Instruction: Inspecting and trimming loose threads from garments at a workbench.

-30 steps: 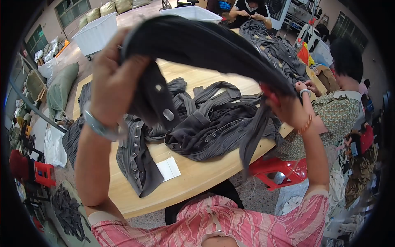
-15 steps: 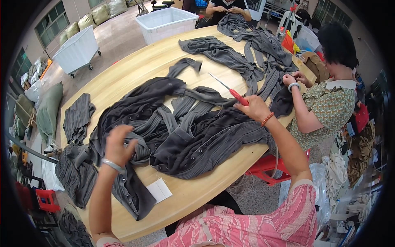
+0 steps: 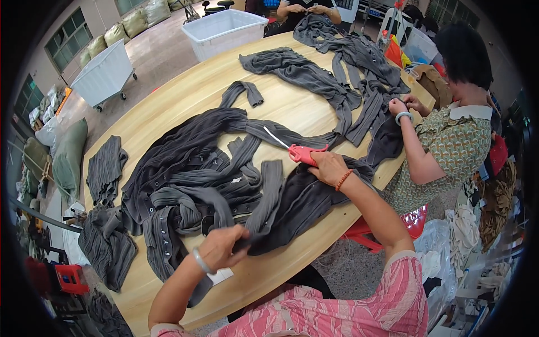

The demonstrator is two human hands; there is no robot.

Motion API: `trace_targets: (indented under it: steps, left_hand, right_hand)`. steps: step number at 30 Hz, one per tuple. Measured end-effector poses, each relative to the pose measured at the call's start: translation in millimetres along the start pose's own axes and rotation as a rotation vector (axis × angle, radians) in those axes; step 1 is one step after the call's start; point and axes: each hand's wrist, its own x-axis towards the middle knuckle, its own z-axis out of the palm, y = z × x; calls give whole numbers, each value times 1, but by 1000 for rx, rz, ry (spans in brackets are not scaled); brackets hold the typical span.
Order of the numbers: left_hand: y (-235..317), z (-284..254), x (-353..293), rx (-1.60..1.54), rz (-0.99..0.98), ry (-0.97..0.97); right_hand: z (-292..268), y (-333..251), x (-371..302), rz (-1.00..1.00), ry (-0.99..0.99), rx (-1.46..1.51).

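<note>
Crinkled dark grey button-front garments [image 3: 179, 137] lie heaped across the wooden table [image 3: 196, 87]. At the near edge my left hand [image 3: 222, 249] is curled, slightly blurred, with dark fabric of the nearest garment [image 3: 303, 199] between thumb and fingers. A grey strip of that garment [image 3: 268, 194] stretches up from beside this hand. Over the right part of the heap, my right hand [image 3: 330, 168] is wrapped around a red-handled tool [image 3: 306, 154] with a long, thin, pale shaft pointing up and left. Its exact kind cannot be made out. A white paper card [image 3: 220, 276] lies partly behind my left wrist.
To the right a co-worker [image 3: 443, 129] handles dark cloth at the table edge; another person [image 3: 309, 11] works at the far end. White bins [image 3: 224, 33] stand beyond the table. Near my right elbow is a red stool [image 3: 407, 224]. Smaller grey pieces [image 3: 106, 168] lie at left.
My left hand has moved right and toward me, onto the nearest garment's edge, and that garment is shifted and folded. My right hand has moved slightly left and lower, tilting the red-handled tool.
</note>
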Motion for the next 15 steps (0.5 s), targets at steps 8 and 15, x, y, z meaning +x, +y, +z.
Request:
trace_targets:
  steps: [8,15]
  left_hand:
    - [6,5,-90,292,-314,286]
    - [-7,-5,-86,536,-247,606]
  right_hand:
    - [-10,-6,-27,-71,-45,-84]
    - [-25,-18,-29,-73,78,-20]
